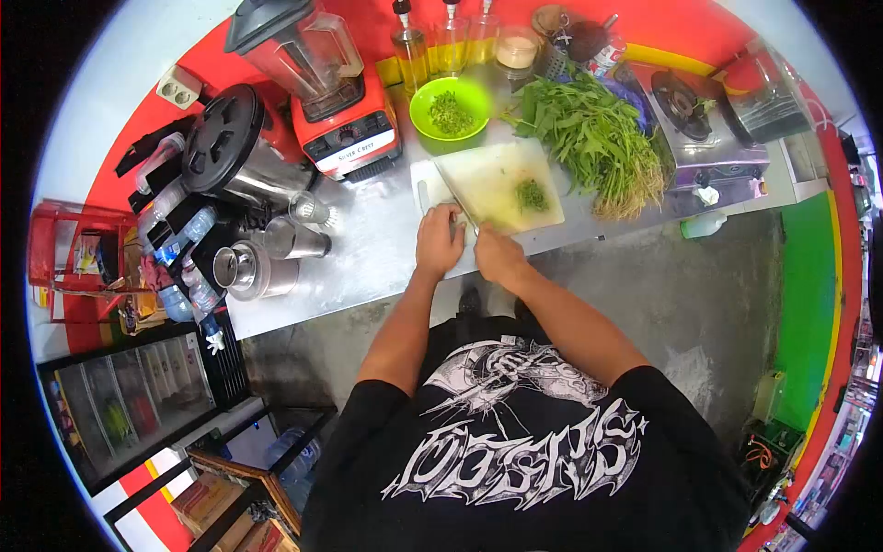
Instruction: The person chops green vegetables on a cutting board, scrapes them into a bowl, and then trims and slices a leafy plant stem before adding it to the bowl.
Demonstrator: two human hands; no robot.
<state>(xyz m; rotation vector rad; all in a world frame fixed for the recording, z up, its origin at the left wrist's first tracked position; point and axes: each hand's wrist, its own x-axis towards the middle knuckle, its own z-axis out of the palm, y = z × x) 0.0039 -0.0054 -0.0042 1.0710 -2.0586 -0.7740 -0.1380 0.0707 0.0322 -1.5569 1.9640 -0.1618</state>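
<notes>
A knife point(453, 189) lies at a slant over the white cutting board point(428, 173), its blade pointing away from me and to the left. My right hand point(499, 255) is closed around its handle at the board's near edge. Beside it, my left hand point(440, 241) rests at the board's near left corner with its fingers curled; whatever they hold, if anything, is hidden. A small pile of chopped greens point(532, 195) sits on the right part of the board. Behind the board stands a lime-green bowl point(480, 98) with more chopped greens point(451, 116) inside.
Right of the board lies a large bunch of leafy greens point(589, 129), roots toward me, before a gas stove point(713, 166). On the left stand a red blender point(349, 129), a steel container point(253, 166) and metal cups point(296, 239). Oil bottles point(451, 41) line the wall.
</notes>
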